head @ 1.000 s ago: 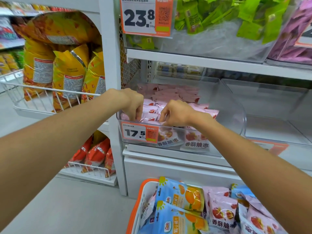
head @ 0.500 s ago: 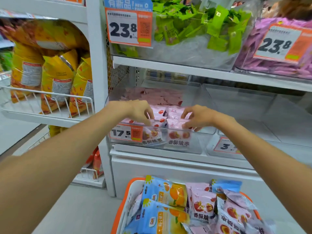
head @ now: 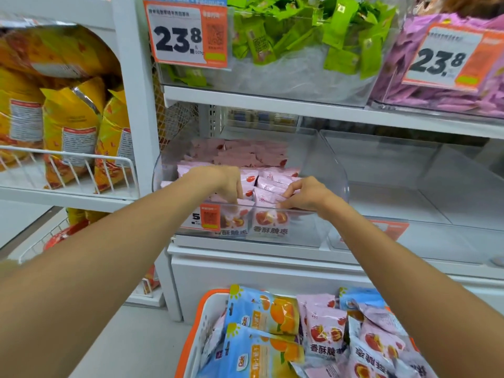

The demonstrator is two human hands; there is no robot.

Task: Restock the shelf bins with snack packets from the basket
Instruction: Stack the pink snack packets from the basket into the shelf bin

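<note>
While we look down from the head camera, we see both our hands inside the clear bin (head: 321,170) on the middle shelf. Our left hand (head: 223,181) has its fingers curled down onto the pink packets (head: 270,186) near the front wall, and it seems to pinch one, but we cannot tell for sure. Our right hand (head: 302,193) has bent fingers touching the top of a pink packet at the front, and we cannot tell if it holds it or just pushes it. The packets stand in rows behind the orange price tag (head: 209,218). Below us sits the orange basket (head: 191,347), with more pink packets beside blue orange-fruit packets (head: 261,315).

What could go wrong? We think the standing rows may tip over if we push too hard, because the packets are light and puffy. A packet could also slip over the low front wall and fall down. The bin beside it (head: 409,192) looks bare, so a blue packet could end up in the wrong bin.
</note>
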